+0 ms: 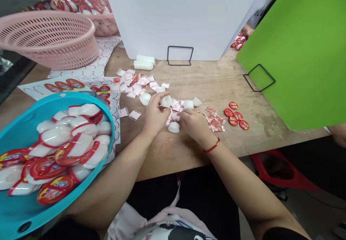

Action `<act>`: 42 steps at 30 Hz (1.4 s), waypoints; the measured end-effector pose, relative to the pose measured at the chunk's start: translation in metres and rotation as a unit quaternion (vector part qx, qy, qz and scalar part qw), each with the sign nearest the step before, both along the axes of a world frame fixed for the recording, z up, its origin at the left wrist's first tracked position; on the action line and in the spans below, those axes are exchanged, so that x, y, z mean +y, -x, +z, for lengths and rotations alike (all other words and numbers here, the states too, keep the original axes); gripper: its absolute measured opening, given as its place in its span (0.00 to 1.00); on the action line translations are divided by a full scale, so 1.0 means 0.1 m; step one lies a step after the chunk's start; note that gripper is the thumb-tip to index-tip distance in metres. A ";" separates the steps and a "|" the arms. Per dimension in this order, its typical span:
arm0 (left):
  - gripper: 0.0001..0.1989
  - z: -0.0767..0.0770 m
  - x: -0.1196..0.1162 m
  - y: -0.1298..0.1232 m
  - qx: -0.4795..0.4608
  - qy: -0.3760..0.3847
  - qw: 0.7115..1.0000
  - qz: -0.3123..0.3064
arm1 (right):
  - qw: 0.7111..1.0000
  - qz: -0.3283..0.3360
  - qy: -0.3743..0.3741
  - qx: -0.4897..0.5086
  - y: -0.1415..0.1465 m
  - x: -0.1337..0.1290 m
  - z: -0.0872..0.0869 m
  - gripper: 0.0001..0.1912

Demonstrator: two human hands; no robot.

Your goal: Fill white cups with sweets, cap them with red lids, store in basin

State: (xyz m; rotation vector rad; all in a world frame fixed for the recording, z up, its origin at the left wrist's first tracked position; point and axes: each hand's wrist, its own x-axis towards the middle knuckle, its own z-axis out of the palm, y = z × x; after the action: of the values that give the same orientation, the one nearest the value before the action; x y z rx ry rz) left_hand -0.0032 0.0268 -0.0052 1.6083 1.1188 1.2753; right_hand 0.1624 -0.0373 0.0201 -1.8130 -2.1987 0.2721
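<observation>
My left hand (155, 115) pinches a white plastic cup (166, 101) at the fingertips above the wooden table (229, 92). My right hand (194, 124) lies over pink-and-white sachets (174, 110), with its fingertips among them; whether it grips one is hidden. Another white cup (188, 104) sits just beyond those fingers, and a further one (173, 127) stands between my hands. More sachets (133, 86) lie scattered to the left, and red-foil sachets (214, 122) lie to the right. Round red printed lids (234, 116) lie beyond them.
A teal tray (62, 101) of red-sealed white cups sits at left, over printed sheets (67, 86). Pink baskets (51, 41) stand behind it. White (183, 16) and green (297, 52) boards on black wire stands (180, 56) divide the table. A co-worker's hand (247, 30) shows beyond.
</observation>
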 end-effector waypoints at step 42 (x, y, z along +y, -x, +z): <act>0.27 0.32 -0.24 -0.07 -0.288 0.360 0.842 -0.280 | 0.956 0.028 -0.228 0.185 -0.06 -0.04 0.16 0.08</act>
State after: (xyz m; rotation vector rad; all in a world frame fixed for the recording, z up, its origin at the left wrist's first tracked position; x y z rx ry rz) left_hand 0.0035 0.0028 0.0267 0.7888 0.5575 0.7157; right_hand 0.1685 -0.0414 0.0358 -1.3290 -1.8605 0.0921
